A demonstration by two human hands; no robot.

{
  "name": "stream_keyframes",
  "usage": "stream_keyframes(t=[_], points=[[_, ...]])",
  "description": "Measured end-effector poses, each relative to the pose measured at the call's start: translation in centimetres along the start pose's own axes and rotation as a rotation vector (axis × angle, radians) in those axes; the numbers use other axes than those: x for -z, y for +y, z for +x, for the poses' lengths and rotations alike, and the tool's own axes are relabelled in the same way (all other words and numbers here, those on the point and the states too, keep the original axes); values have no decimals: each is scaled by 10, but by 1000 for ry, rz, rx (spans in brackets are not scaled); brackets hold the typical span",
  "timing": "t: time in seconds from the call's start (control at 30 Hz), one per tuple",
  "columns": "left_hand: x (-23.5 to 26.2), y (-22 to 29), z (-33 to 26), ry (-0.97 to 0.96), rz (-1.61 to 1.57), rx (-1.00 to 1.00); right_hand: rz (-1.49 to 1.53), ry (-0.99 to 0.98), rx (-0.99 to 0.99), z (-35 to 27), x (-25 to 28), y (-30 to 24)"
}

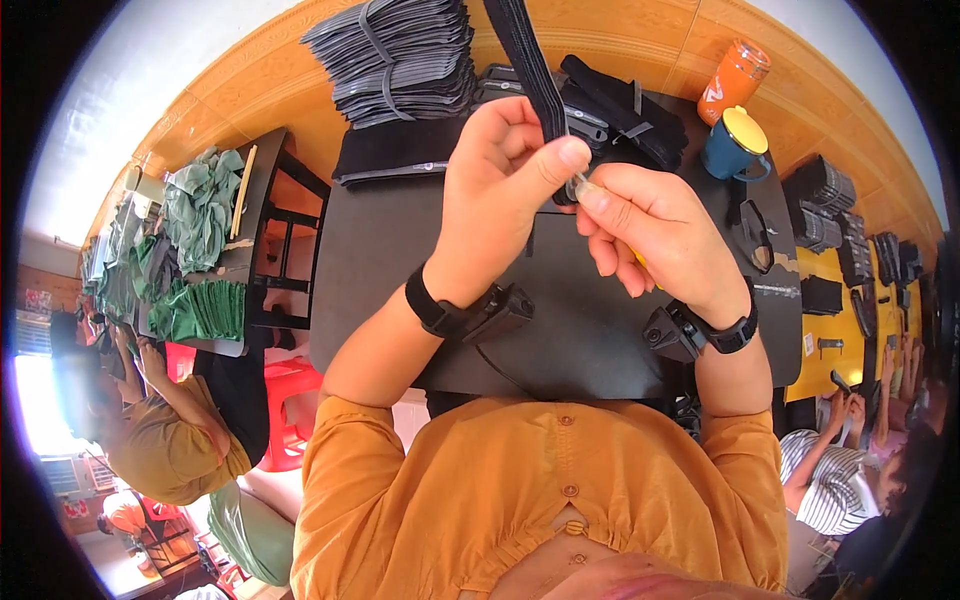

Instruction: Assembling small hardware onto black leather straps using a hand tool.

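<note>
My left hand (505, 185) is closed around a dark, ribbed fabric strip (527, 65), which rises past the top edge of the picture. The thumb presses on its lower end. Close against it, my right hand (650, 225) pinches a small, thin light-coloured bit at the strip's lower end, too small to name. Something yellow (640, 258) shows under the right fingers; most of it is hidden in the palm. Both hands are raised over the dark table (430, 290).
Behind my hands stand a tied stack of grey-black fabric pieces (400, 65) and a dark folded bundle (630, 110). A blue mug with yellow lid (735, 145) and an orange bottle (735, 80) sit at far right. Safety glasses (757, 238) lie nearby. People work at both sides.
</note>
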State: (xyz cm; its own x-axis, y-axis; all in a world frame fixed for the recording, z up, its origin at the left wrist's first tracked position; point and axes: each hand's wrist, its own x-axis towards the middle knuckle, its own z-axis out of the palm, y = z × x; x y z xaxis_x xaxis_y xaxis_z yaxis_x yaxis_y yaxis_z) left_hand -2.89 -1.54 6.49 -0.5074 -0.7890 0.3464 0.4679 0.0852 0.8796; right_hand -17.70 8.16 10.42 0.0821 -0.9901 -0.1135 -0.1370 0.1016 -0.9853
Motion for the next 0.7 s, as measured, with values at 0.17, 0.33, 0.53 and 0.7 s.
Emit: stream_keyframes(t=[0.17, 0.33, 0.53, 0.7], points=[[3, 3, 2, -24, -170, 83, -174, 17, 78, -4, 6, -14], [-3, 3, 2, -16, -197, 168, -228, 275, 495, 5, 2, 3], [5, 4, 3, -100, -231, 258, -471, 239, 676, 12, 13, 8], [5, 10, 5, -130, -182, 344, -390, 176, 616, 14, 18, 12]])
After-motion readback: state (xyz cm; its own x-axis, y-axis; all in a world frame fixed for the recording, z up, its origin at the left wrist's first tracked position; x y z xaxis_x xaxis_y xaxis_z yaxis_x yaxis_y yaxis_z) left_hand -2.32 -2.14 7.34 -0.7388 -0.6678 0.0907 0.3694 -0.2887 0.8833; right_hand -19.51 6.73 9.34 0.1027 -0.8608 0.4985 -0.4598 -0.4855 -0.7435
